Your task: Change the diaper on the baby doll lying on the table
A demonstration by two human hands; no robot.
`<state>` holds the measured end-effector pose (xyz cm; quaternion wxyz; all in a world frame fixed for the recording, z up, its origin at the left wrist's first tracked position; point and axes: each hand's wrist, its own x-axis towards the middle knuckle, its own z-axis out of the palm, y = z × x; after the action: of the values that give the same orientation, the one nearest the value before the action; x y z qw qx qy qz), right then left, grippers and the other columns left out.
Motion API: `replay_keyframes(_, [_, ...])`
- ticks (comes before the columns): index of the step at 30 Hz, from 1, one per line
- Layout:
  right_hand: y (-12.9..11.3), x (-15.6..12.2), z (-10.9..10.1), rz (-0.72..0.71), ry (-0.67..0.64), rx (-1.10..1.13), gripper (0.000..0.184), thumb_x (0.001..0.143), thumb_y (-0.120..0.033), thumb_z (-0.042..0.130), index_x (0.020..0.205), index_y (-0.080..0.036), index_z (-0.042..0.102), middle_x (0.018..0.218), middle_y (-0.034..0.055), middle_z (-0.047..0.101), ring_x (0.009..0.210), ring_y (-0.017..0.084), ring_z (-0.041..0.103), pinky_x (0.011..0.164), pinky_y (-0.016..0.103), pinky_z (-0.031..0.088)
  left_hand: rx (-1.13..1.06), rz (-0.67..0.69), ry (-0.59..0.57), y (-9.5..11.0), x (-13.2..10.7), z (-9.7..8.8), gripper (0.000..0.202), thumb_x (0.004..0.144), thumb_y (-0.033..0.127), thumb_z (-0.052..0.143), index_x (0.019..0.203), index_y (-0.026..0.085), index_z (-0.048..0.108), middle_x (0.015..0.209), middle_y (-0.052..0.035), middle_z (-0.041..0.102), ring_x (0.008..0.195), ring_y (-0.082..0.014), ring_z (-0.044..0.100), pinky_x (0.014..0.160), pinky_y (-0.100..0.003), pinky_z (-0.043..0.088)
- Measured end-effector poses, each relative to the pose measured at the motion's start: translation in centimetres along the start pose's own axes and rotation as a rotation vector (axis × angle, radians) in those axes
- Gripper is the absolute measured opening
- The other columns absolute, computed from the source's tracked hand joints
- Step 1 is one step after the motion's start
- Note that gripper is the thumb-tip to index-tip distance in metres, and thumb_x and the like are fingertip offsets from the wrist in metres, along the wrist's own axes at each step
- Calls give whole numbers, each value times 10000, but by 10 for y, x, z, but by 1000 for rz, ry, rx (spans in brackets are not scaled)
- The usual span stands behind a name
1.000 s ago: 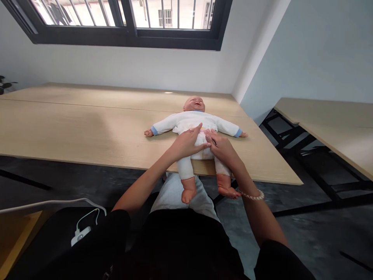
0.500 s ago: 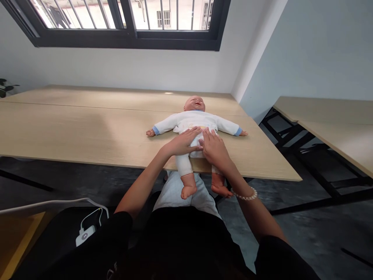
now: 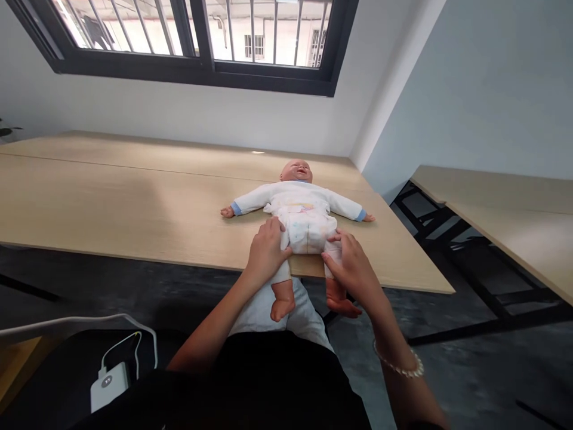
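A baby doll (image 3: 299, 194) in a white top with blue cuffs lies on its back at the table's front edge, arms spread and feet hanging over. Around its hips is a white diaper (image 3: 308, 230) with a printed waistband. My left hand (image 3: 267, 248) is curled round the doll's thigh on the left side, thumb on the inside by the diaper's leg edge. On the other thigh, my right hand (image 3: 351, 260) has its fingers and thumb closed near the diaper's other leg edge. Whether they pinch the diaper or only the legs is hard to see.
The wooden table (image 3: 134, 206) runs along the wall beneath a barred window (image 3: 201, 71). A second table (image 3: 501, 200) stands to the right across a gap. At lower left, a white device (image 3: 110, 385) with cables lies on a black seat.
Both hands, which lay flat on the front of the diaper, have slid down and apart to the doll's thighs and curled round them. The diaper's front is now uncovered. The camera view has tilted slightly.
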<state>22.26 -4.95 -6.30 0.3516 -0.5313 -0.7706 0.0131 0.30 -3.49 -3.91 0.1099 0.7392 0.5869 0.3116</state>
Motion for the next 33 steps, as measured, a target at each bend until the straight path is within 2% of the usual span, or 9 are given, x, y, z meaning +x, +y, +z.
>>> replay_keyframes(5, [-1,17,12,19,-48,-80,150,852,-243,563,969,-164,616,1327,234,593,1251,380,567,1059,522,475,163,-18,-13,15,8,4,252,831,78,654,1015,204,537,1328,-139,610,1194,-327,581,939,-454,525])
replay_keyframes(10, [-7,27,9,30,-54,-177,94,891,-257,531,875,-203,606,1177,165,669,1041,336,637,877,431,510,60,28,33,8,13,11,137,855,84,631,840,209,577,1349,-129,603,1246,-347,550,971,-477,528])
replay_keyframes(13, [-15,27,0,97,-29,-232,97,917,-270,520,895,-217,598,1002,111,706,871,295,652,677,354,436,-49,73,92,4,14,11,153,835,81,641,791,210,573,1292,-108,620,1245,-322,557,1031,-466,508])
replay_keyframes(16, [-22,27,-7,165,6,-252,100,929,-290,536,932,-219,606,965,90,724,776,274,645,591,333,336,-131,116,164,4,15,5,137,838,83,630,810,207,578,1278,-101,626,1232,-288,574,1063,-435,489])
replay_keyframes(19, [-27,28,-7,151,41,-215,120,933,-307,551,943,-213,625,1085,99,736,816,281,664,604,337,357,-124,144,210,7,15,0,127,844,81,614,825,203,582,1320,-115,619,1260,-281,569,1090,-428,468])
replay_keyframes(23, [-31,27,-2,113,56,-158,145,922,-301,558,945,-206,665,1321,111,674,940,305,683,700,378,460,-26,181,116,10,14,1,117,834,92,641,836,196,589,1484,-142,536,1393,-333,482,1165,-504,405])
replay_keyframes(25, [-30,26,1,102,55,-122,159,924,-298,550,951,-203,674,1341,118,660,997,316,681,758,404,495,-25,168,80,9,13,3,125,832,117,681,839,199,587,1519,-141,508,1416,-347,462,1175,-519,399])
replay_keyframes(28, [-24,24,1,81,48,-74,153,923,-296,545,947,-208,668,1325,123,658,1052,323,672,794,419,516,-86,149,104,6,13,5,129,862,126,675,828,209,582,1440,-121,571,1372,-313,510,1152,-483,431])
replay_keyframes(33, [-17,26,0,83,-27,-133,99,897,-288,588,930,-209,637,1316,127,643,1005,320,670,701,389,495,-149,179,165,6,11,5,150,849,106,692,815,207,585,1380,-111,607,1325,-281,541,1143,-439,430])
